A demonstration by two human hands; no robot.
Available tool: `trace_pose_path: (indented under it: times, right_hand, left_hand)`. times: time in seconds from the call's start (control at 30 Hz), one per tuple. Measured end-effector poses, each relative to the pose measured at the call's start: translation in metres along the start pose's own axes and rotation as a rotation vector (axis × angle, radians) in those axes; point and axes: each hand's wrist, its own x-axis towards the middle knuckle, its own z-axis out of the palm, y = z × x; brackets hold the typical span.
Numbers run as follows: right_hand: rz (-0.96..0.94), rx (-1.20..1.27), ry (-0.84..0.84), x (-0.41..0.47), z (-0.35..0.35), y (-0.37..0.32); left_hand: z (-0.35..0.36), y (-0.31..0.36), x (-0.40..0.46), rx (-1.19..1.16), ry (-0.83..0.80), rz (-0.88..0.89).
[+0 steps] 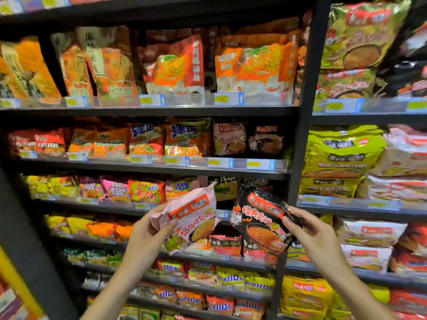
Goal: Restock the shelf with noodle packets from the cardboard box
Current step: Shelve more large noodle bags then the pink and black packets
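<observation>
My left hand (pixel 147 234) grips a pink noodle packet (pixel 193 218) by its left edge, holding it up in front of the shelves. My right hand (pixel 309 229) grips a black noodle packet (pixel 261 222) by its right edge, beside the pink one. Both packets hang at about the height of the third and fourth shelf boards. On the second shelf (pixel 161 167), a pink packet (pixel 228 138) and a black packet (pixel 265 140) of the same look stand at the right end. The cardboard box is out of view.
The dark shelving unit is filled with rows of noodle packets on every level. A vertical post (pixel 305 112) separates it from a right bay holding large multi-packs (pixel 339 158). Price tags line the shelf edges.
</observation>
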Motion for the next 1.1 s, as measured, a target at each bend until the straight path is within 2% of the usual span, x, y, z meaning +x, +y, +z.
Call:
trace_pose_path:
  times: [0.33, 0.47, 0.83, 0.9, 1.0, 1.1]
  right_hand:
    - [0.016, -0.06, 0.035, 0.072, 0.021, 0.004]
    - [0.02, -0.07, 0.06, 0.086, 0.036, 0.006]
    - [0.028, -0.07, 0.302, 0.115, 0.071, -0.019]
    - [0.004, -0.073, 0.348, 0.116, 0.073, -0.022]
    - [-0.026, -0.059, 0.386, 0.116, 0.072, -0.026]
    - [-0.044, -0.059, 0.413, 0.117, 0.067, -0.028]
  left_hand:
    - [0.019, -0.04, 0.082, -0.049, -0.017, 0.016]
    - [0.015, -0.054, 0.118, -0.055, -0.061, 0.075]
    - [0.009, -0.037, 0.211, -0.295, -0.093, 0.28]
    - [0.008, -0.026, 0.229, -0.261, -0.093, 0.4]
    - [0.014, -0.023, 0.258, -0.025, -0.135, 0.688]
    - [0.029, -0.02, 0.284, -0.004, -0.224, 0.78]
